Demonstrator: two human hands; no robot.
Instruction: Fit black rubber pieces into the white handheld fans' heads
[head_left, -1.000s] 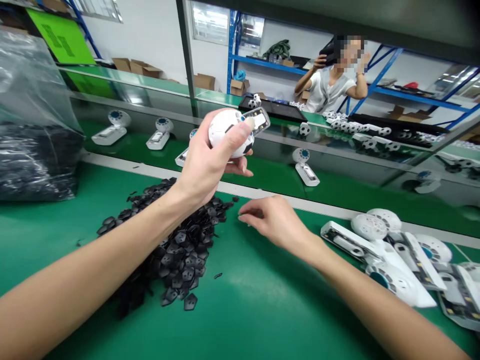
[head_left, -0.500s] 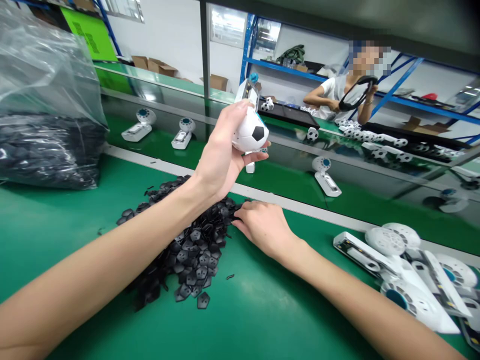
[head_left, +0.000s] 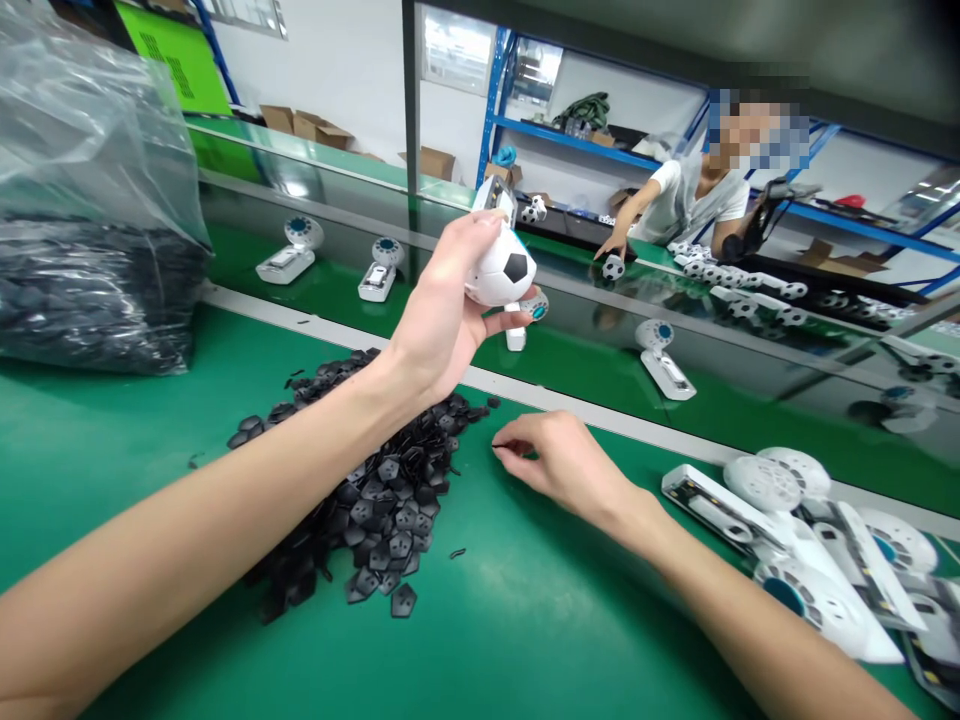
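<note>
Raised above the bench, my left hand (head_left: 448, 300) is closed around a white housing (head_left: 499, 268) with a rounded end, which bears a black pentagon. My right hand (head_left: 555, 455) hangs just right of the pile, thumb and forefinger pinched on a small dark piece (head_left: 498, 446), seen edge-on. Many black pentagon pieces (head_left: 401, 548) lie heaped on the green bench (head_left: 525, 620), partly hidden behind my left forearm. One loose piece (head_left: 493, 402) rests between the pile and my right hand.
A clear bag of black pieces (head_left: 90, 290) stands at the left. White housings (head_left: 817, 600) are stacked at the right. More units (head_left: 666, 374) lie on the green belt (head_left: 585, 365) beyond the bench edge. Across it, a person (head_left: 694, 200) touches a ball-shaped part (head_left: 613, 266).
My right hand has drawn away from the pile, rightward and slightly down, with a dark piece in its pinch. Units on the belt have shifted right. The person across has reached toward a ball-shaped part.
</note>
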